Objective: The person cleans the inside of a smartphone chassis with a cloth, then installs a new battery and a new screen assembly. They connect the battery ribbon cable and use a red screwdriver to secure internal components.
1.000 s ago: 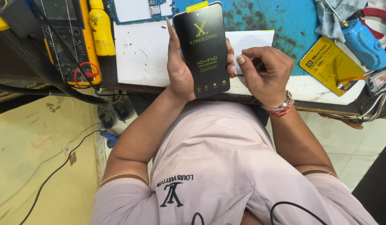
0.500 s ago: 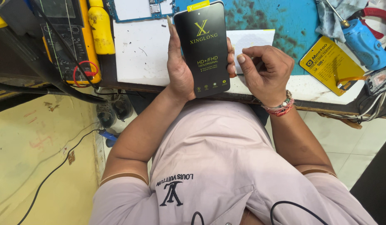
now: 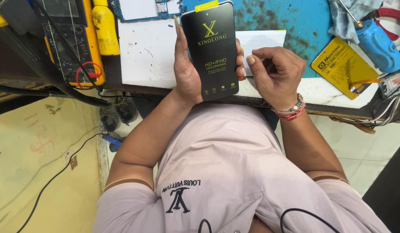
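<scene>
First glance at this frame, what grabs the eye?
The black phone screen panel with gold print, held upright in the left hand at centre over the bench edge. The right hand is curled just beside its right edge, thumb close to the panel, bead bracelet on the wrist. Next, the yellow meter at far left and the blue bottle at far right on the teal mat.

We see an evenly bright, daylight-like scene with soft shadows. Under the bench (image 3: 321, 92) the floor darkens, and the corner below and right of it is nearly black. The glossy black screen panel (image 3: 211, 49) shows faint sheen, no hard glare. Focus is sharp throughout; lines bend toward the edges.
</scene>
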